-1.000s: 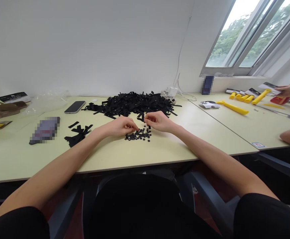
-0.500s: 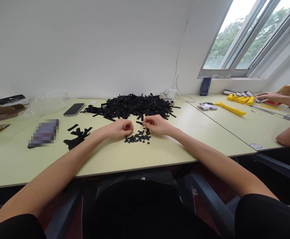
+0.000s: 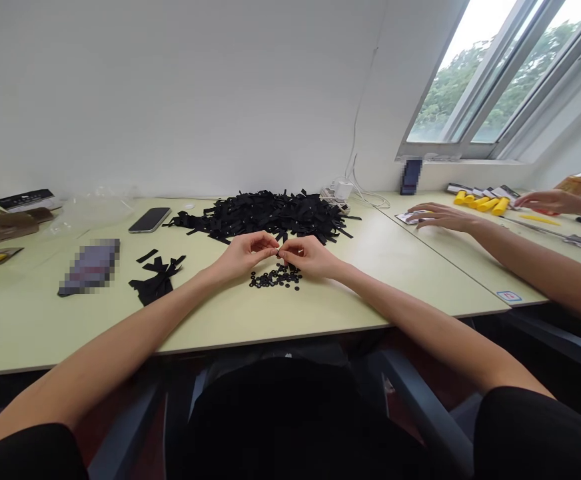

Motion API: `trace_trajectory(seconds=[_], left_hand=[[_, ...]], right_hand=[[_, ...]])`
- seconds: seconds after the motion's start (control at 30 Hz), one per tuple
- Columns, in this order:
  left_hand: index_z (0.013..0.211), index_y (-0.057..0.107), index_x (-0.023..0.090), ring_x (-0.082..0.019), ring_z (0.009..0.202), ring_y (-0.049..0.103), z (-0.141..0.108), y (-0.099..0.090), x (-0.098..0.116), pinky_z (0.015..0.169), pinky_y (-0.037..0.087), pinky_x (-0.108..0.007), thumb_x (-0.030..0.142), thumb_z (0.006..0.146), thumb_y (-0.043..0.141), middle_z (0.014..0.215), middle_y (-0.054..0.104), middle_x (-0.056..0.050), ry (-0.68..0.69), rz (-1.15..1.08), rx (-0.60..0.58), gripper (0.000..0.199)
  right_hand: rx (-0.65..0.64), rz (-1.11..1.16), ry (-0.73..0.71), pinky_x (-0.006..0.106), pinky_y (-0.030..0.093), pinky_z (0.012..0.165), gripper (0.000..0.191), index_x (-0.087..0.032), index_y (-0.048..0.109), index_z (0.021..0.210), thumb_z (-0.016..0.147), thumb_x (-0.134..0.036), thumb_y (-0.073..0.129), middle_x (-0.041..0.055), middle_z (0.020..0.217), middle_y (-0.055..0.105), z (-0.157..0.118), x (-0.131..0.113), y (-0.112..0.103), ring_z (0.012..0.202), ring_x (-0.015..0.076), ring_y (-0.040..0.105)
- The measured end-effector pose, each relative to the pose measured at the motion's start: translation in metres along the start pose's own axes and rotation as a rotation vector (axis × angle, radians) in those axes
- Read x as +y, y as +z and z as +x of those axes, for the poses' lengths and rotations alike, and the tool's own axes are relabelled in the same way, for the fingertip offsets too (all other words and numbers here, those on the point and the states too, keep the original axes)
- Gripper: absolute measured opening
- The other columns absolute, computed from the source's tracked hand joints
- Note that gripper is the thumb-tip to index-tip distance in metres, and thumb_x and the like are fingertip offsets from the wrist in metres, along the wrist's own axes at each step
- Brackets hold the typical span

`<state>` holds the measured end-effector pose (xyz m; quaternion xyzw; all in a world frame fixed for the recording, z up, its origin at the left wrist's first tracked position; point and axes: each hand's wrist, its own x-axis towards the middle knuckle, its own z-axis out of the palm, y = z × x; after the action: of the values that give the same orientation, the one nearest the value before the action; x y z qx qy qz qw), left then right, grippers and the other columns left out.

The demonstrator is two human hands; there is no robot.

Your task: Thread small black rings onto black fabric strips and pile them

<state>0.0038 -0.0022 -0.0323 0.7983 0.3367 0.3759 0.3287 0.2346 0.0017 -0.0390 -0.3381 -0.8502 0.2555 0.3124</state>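
One heap of black strips spreads out; before it, my left hand and right hand meet just behind scattered black discs — fingertips of both pinched on a dark piece (too tiny to identify from over here)

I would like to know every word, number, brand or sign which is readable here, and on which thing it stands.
No text is readable with certainty.
Sticker, right: coloured marking, too blurred.
Black-and-white packet, far left: print too small.
Cards, right: print too small.
Left pixelated item: any text hidden.
Right pixelated item: likewise.
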Motion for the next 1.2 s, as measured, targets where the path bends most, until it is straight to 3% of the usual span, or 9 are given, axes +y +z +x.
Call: trace_trajectory(seconds=[0.13,0.4,0.83,1.03,1.2], left_hand=[[0.103,0.075,0.017,-0.021,0.093,0.071,0.0,0.0011,0.0001,0.086,0.054,-0.033,0.049,0.091,0.074,0.102,0.077,-0.008,-0.006,-0.096,-0.008,0.034],[0.105,0.076,0.018,-0.024,0.098,0.073,-0.0008,0.0048,0.0034,0.093,0.054,-0.037,0.049,0.089,0.077,0.105,0.079,-0.009,-0.028,-0.093,0.016,0.035],[0.11,0.077,0.017,-0.021,0.089,0.069,0.0003,0.0061,0.0015,0.081,0.052,-0.032,0.052,0.091,0.071,0.101,0.078,-0.008,-0.041,0.036,-0.001,0.04],[0.095,0.078,0.017,-0.019,0.078,0.063,-0.0005,0.0041,0.0019,0.072,0.046,-0.03,0.053,0.092,0.067,0.09,0.076,-0.006,-0.036,0.183,0.004,0.037],[0.101,0.08,0.017,-0.021,0.084,0.066,-0.0014,0.0022,0.002,0.076,0.047,-0.032,0.05,0.093,0.066,0.097,0.078,-0.007,-0.055,0.128,-0.057,0.037]], right_hand=[[0.022,-0.025,0.018,0.027,0.037,0.06,0.028,-0.016,0.072,0.08,0.097,-0.031,0.056,0.0033,0.072,0.07,0.0007,-0.0012,0.0002,0.062,0.0123,0.053],[0.061,0.026,0.005,0.026,0.037,0.06,0.028,-0.014,0.075,0.085,0.097,-0.03,0.056,0.0039,0.075,0.072,0.0007,-0.0027,-0.0031,0.061,0.0108,0.05],[-0.008,0.032,-0.001,0.026,0.037,0.058,0.029,-0.015,0.075,0.085,0.098,-0.032,0.055,0.0052,0.079,0.075,-0.0024,-0.0057,-0.0045,0.062,0.0116,0.053],[-0.031,0.045,-0.011,0.027,0.041,0.061,0.032,-0.017,0.074,0.086,0.097,-0.043,0.06,0.0045,0.075,0.073,-0.0026,-0.0059,-0.0059,0.066,0.0142,0.058],[-0.064,0.012,0.007,0.027,0.041,0.061,0.025,-0.017,0.075,0.091,0.097,-0.034,0.057,0.0042,0.076,0.073,-0.0024,-0.0048,-0.008,0.064,0.0142,0.06]])
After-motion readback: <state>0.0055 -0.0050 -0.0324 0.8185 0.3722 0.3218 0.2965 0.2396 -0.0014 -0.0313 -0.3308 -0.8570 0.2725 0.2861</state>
